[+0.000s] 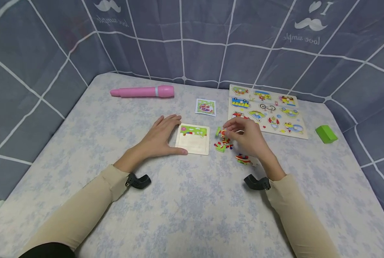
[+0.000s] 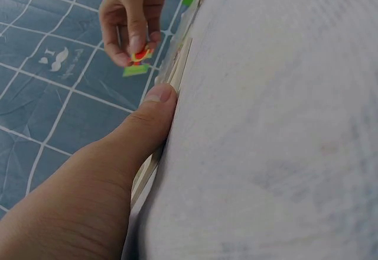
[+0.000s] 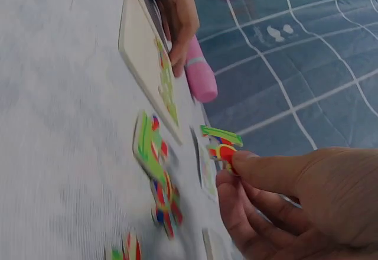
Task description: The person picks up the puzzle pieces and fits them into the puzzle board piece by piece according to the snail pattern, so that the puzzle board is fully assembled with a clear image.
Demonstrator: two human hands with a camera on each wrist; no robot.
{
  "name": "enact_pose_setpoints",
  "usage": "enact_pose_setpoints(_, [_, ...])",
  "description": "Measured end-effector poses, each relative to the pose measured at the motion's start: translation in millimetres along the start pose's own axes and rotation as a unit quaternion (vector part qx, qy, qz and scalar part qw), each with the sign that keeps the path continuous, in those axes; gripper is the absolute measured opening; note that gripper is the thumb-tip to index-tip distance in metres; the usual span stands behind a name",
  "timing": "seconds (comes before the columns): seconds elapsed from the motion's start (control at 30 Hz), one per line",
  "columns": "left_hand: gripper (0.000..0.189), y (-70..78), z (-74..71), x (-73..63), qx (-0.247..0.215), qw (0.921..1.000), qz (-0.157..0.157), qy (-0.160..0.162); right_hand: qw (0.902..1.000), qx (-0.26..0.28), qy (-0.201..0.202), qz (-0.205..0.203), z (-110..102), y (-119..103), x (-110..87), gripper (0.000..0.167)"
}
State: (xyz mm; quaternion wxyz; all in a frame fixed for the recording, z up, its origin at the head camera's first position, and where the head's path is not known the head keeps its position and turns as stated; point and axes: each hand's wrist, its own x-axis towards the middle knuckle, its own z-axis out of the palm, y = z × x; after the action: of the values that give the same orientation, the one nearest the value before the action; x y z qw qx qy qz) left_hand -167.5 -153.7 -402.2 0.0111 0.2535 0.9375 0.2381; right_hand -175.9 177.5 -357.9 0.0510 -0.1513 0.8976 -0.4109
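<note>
My left hand holds a small square wooden puzzle tray, thumb along its near edge and fingers at its far left corner. The tray's top strip bears a green picture; the remainder is bare wood. Just right of it, my right hand pinches a puzzle piece in green, red and yellow between thumb and fingertips, raised off the table. Beneath that hand lie loose puzzle pieces, some overlapping. A second small cluster of pieces lies nearer me, by the right wrist.
A small picture card lies beyond the tray. Further left rests a pink marker-shaped tube. At the back right is a vehicle puzzle board, with a green block beside it. A tiled-pattern curtain borders the table.
</note>
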Motion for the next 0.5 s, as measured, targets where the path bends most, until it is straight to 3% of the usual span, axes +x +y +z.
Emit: enact_pose_setpoints(0.5, [0.113,0.3,0.3,1.5,-0.004,1.0,0.004,0.002,0.997,0.053,-0.016,-0.054,71,-47,30.1,0.013])
